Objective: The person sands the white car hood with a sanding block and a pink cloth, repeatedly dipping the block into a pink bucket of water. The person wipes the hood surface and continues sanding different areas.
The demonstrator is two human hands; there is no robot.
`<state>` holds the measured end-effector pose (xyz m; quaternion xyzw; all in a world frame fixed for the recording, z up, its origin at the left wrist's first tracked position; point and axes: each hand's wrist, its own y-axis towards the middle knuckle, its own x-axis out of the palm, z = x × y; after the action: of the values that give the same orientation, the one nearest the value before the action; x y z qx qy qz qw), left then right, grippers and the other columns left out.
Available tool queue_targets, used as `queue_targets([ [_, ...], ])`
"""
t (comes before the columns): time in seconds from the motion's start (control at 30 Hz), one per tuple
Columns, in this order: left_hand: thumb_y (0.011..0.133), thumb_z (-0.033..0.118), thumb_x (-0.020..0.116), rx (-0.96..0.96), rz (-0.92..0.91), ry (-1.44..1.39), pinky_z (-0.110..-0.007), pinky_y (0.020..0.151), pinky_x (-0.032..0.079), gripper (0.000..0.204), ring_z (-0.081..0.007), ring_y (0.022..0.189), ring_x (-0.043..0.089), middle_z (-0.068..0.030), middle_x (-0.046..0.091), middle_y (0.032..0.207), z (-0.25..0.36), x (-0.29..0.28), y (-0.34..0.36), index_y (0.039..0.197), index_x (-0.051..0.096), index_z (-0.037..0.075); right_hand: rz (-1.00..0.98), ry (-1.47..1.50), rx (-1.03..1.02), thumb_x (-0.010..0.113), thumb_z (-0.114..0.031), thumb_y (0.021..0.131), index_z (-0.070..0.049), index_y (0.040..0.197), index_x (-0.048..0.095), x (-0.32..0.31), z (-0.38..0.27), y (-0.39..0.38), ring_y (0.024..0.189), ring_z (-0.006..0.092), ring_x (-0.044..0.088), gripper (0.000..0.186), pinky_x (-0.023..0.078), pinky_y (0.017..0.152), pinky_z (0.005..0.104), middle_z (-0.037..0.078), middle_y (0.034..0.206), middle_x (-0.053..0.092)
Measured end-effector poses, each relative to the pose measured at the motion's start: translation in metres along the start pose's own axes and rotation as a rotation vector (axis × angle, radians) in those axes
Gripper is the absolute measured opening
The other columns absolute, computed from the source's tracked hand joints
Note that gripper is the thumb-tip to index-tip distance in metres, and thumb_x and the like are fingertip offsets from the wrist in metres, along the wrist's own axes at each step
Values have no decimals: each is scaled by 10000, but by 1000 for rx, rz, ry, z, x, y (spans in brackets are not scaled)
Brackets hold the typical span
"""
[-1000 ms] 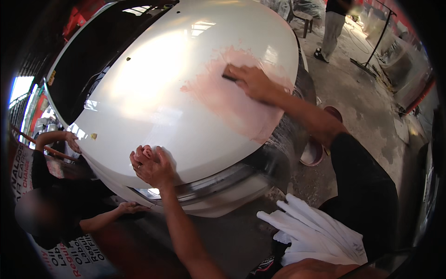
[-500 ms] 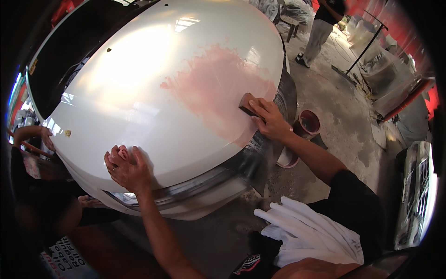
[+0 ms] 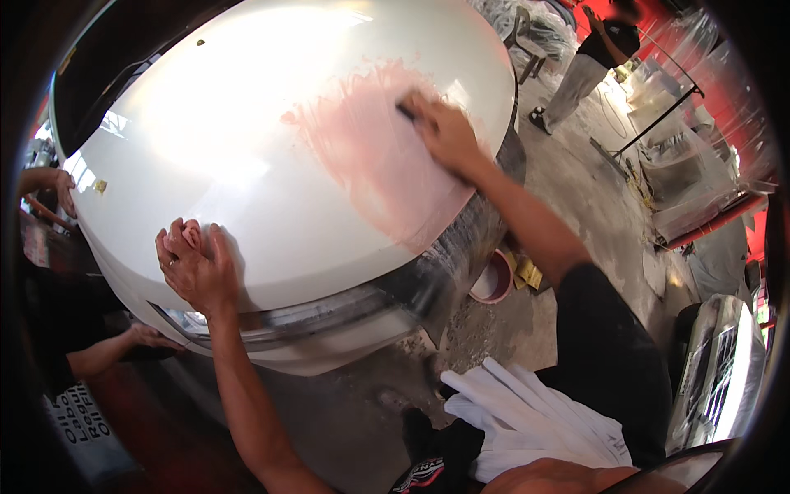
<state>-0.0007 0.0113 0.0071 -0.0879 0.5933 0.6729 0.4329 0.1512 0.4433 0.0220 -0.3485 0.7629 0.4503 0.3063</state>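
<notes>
Head: dark block (image 3: 404,109), edge leftward, long axis unclear

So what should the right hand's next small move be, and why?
Probably slide the dark block down the pink patch toward the front edge of the hood: the right hand holds it near the patch's upper end, and much of the pink lies below it.

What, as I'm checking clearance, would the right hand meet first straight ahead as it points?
Past the right hand and dark block, the way looks free over pink patch, then white hood; depth is unclear.
</notes>
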Motion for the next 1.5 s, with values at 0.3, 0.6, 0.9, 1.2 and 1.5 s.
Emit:
queue_targets([
  [0.3,906,327,755,70,52,9,-526,1137,416,530,-359,1399,487,-141,597,1386,-12,-8,-1,1354,580,105,16,-11,-334,684,-190,925,-146,1489,568,26,-60,-116,1107,428,626,577,501,951,546,184,1262,655],
  [0.6,884,350,776,13,52,13,-544,1145,404,568,-361,1387,484,-142,504,1486,-4,-1,-5,1389,584,174,-152,48,-229,667,-210,955,-179,1497,578,23,-72,-41,1122,427,628,551,490,997,562,173,1357,640],
  [0.9,883,356,777,12,42,-76,-549,1141,405,572,-367,1381,487,-151,495,1480,28,9,-8,1384,581,159,-112,80,-216,621,-130,967,-172,1445,629,15,-78,53,1099,406,661,479,524,983,491,200,1304,673],
  [1.2,889,360,771,-10,27,-77,-556,1166,375,573,-370,1401,470,-164,487,1487,23,4,-1,1387,577,155,-97,-98,-304,611,-203,985,-217,1434,602,29,-89,71,1073,422,653,449,523,958,527,170,1237,679],
  [1.5,895,363,766,-24,-4,25,-557,1162,382,568,-374,1398,474,-162,485,1489,1,-6,-3,1400,574,184,-24,11,-453,627,-207,990,-198,1493,578,40,-95,-71,1065,380,627,505,479,959,537,190,1292,635],
])
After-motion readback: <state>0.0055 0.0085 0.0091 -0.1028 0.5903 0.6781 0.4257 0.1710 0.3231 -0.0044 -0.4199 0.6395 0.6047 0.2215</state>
